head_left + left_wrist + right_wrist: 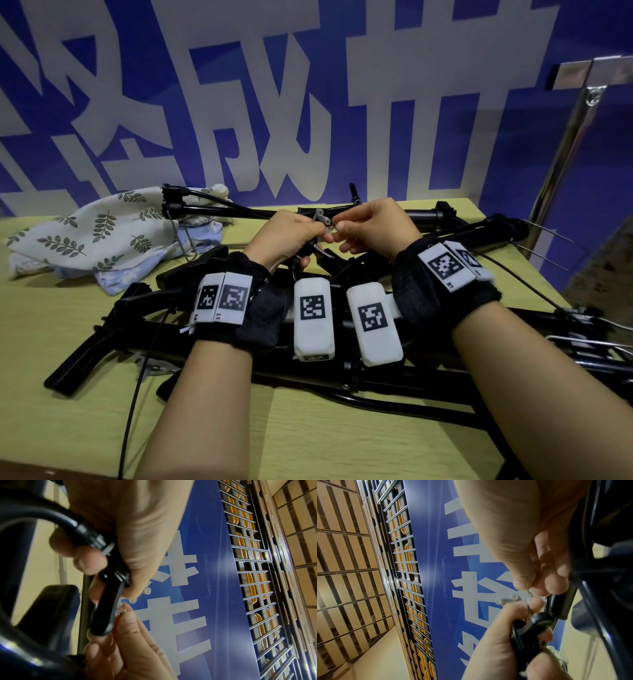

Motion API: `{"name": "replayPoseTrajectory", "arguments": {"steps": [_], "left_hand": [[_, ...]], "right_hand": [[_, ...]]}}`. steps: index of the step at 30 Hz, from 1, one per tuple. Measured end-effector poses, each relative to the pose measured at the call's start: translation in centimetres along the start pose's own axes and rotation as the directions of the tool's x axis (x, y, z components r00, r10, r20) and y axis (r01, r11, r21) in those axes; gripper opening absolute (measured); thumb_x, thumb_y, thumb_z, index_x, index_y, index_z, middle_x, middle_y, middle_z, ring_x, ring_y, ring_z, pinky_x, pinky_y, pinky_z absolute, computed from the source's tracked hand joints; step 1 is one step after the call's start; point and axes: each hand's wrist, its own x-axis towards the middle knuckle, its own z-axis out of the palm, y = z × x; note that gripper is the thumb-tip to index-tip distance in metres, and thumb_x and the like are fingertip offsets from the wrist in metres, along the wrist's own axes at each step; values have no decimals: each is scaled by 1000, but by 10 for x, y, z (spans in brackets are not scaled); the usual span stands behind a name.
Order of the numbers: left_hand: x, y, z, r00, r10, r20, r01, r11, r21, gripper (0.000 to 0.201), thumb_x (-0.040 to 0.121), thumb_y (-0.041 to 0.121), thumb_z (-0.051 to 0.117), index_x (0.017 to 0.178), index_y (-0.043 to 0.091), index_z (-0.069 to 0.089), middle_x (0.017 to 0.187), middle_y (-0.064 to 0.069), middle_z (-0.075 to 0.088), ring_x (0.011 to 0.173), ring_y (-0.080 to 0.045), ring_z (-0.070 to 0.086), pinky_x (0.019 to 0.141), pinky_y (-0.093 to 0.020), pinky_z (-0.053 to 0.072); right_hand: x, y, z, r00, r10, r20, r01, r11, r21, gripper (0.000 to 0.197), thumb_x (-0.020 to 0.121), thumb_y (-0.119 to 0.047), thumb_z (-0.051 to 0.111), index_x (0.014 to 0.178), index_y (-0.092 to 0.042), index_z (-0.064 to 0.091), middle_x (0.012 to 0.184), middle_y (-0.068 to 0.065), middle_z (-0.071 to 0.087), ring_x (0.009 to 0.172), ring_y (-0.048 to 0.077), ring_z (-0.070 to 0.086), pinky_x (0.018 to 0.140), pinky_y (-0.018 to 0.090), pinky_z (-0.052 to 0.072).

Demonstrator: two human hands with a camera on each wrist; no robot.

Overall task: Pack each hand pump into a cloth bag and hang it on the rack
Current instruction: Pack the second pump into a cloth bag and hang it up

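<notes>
Several black hand pumps lie in a pile on the yellow-green table. Above the pile, my left hand grips the black nozzle end of a pump hose, with the fingers curled round it. My right hand pinches a small pale grey plastic adapter piece right at the left fingertips. The adapter piece shows between both hands in the right wrist view, just above the hose nozzle. Leaf-print cloth bags lie crumpled at the far left.
A metal rack post stands at the right table edge, with thin wire hooks sticking out near the table. A blue wall with large grey characters is close behind. More pumps and hoses stretch across the far side.
</notes>
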Motion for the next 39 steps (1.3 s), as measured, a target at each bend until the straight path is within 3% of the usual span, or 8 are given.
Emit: {"name": "replayPoseTrajectory", "arguments": {"steps": [15, 19, 24, 28, 31, 35, 37, 39], "left_hand": [[4, -5, 1, 997, 39, 61, -39, 999, -11, 17, 85, 14, 61, 71, 7, 69, 57, -2, 56, 33, -10, 40, 37, -15, 32], [7, -6, 1, 995, 28, -95, -43, 986, -162, 16, 86, 11, 56, 73, 8, 63, 59, -3, 53, 30, -9, 36, 37, -16, 32], [7, -9, -11, 950, -86, -300, -74, 872, -484, 19, 92, 12, 44, 77, 11, 55, 65, -4, 50, 32, -9, 39, 40, -19, 37], [2, -9, -13, 956, -110, -273, -68, 820, -568, 21, 96, 17, 42, 80, 11, 55, 68, -3, 48, 33, -8, 40, 39, -18, 37], [1, -9, -14, 960, -125, -249, -47, 807, -588, 20, 96, 18, 42, 82, 11, 54, 71, -3, 47, 34, -7, 40, 40, -19, 38], [4, -9, -15, 955, -129, -269, -55, 810, -584, 23, 97, 19, 41, 80, 11, 54, 71, -3, 46, 31, -6, 40, 40, -17, 39], [5, -9, -14, 952, -128, -280, -65, 806, -589, 24, 97, 21, 40, 79, 11, 53, 70, -3, 45, 30, -5, 40, 38, -14, 38], [7, -8, -14, 950, -135, -283, -65, 799, -598, 24, 96, 24, 40, 79, 12, 52, 68, -2, 43, 30, -6, 40, 39, -13, 37]], "right_hand": [[-1, 2, -4, 998, 14, 56, -14, 1000, -11, 3, 83, -9, 67, 80, -9, 68, 78, 5, 69, 65, 8, 62, 61, 14, 53], [-2, 1, -2, 1000, 23, 15, -23, 1000, 20, 5, 82, -9, 69, 82, -7, 64, 71, 5, 64, 60, 10, 61, 55, 13, 52], [-2, -1, -3, 996, 86, -38, -76, 974, 215, 14, 92, -1, 51, 83, -7, 60, 70, 8, 62, 61, 15, 57, 63, 22, 49], [-6, -9, -17, 995, 91, 37, -87, 989, -117, 18, 87, 2, 55, 87, -12, 67, 84, 1, 65, 72, 8, 53, 66, 17, 42], [-9, -15, -35, 957, 237, 166, -111, 830, -547, 34, 89, 3, 45, 111, -13, 65, 112, 2, 62, 88, 12, 52, 62, 17, 38], [-8, -17, -52, 860, 465, 211, -39, 472, -881, 43, 88, -10, 54, 129, -25, 55, 124, -3, 57, 115, 18, 51, 81, 24, 37], [0, -5, -58, 877, 446, 178, 21, 336, -942, 36, 81, -27, 65, 115, -39, 59, 109, -17, 60, 108, 14, 56, 77, 22, 40], [41, 33, -72, 907, 406, 113, 29, 207, -978, 30, 57, -48, 70, 84, -49, 58, 87, -22, 63, 85, 8, 62, 69, 24, 48]]}}
